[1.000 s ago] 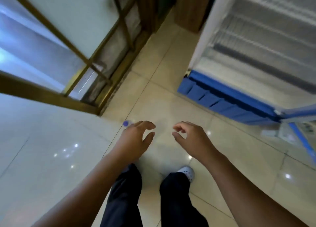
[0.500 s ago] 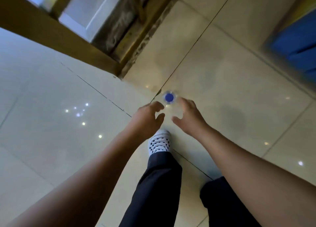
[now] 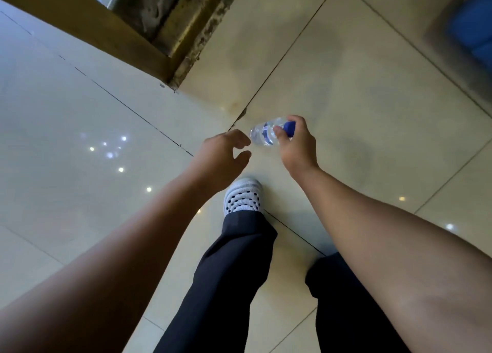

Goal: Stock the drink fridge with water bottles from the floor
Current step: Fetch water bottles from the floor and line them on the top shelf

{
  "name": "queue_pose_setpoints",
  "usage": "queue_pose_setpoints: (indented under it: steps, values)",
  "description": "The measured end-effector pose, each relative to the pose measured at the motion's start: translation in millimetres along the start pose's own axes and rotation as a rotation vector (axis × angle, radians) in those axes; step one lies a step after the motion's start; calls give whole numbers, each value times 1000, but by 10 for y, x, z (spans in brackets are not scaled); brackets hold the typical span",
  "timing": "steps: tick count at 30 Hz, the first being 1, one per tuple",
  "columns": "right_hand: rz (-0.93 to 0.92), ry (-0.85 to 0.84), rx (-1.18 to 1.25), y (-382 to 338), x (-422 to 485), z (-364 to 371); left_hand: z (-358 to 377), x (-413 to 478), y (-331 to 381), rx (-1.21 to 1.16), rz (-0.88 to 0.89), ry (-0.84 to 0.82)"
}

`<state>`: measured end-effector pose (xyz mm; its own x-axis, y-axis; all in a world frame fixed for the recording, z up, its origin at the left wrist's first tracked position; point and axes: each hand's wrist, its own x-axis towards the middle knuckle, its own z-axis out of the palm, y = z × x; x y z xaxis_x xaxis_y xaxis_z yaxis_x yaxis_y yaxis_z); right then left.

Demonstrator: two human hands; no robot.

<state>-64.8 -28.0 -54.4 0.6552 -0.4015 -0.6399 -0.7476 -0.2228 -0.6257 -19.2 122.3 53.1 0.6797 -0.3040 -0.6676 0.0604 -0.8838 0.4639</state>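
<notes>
A clear water bottle [image 3: 262, 134] with a blue cap is tilted over above the tiled floor, its cap end toward the right. My right hand [image 3: 296, 146] grips it at the neck and cap, thumb and fingers curled round it. My left hand [image 3: 223, 157] hovers just left of the bottle's base with loosely curled fingers, holding nothing and not touching it. Only a blurred blue corner of the fridge base [image 3: 474, 33] shows at the top right edge.
Glossy cream floor tiles [image 3: 359, 91] lie all around. A brass door frame with a grimy threshold [image 3: 170, 33] runs across the top left. My foot in a white perforated shoe [image 3: 243, 198] and dark trouser legs stand below the hands.
The view has dropped from the fridge to the floor. My right hand has closed on the bottle's cap end and tipped it sideways off the floor; my left hand stays beside it.
</notes>
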Motion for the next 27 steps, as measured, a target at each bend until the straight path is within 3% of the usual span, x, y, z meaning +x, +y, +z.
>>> queue_pose_setpoints:
  steps: [6,14,22,27]
  values:
    - [9,65,93,-306,-899,-1070,-184,-615,907,-14,72,-17]
    - [-32,206,186,-1060,-2366,-3191,-611,-1728,2644,-14,210,11]
    - [-139,419,516,-1593,-3727,-5328,-1092,-2819,4713,-34,482,106]
    - [-344,548,628,-1835,-4335,-6358,-1221,-3376,5876,-31,656,111]
